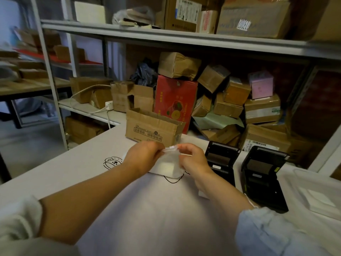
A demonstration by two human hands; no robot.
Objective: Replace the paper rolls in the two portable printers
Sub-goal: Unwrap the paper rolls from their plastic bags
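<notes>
Both my hands hold a small clear plastic bag (pixel 168 164) with something white inside, above the white table (pixel 77 174). My left hand (pixel 144 157) pinches the bag's top edge from the left, and my right hand (pixel 191 159) pinches it from the right. Two black portable printers stand to the right with their lids open: one (pixel 222 161) right beside my right hand, the other (pixel 262 174) further right. What fills their paper bays I cannot tell.
An open cardboard box (pixel 151 129) stands just behind my hands. A white piece (pixel 203 194) shows under my right wrist. A clear plastic tray (pixel 313 193) with white sheets lies at the far right. Shelves stacked with cartons rise behind the table.
</notes>
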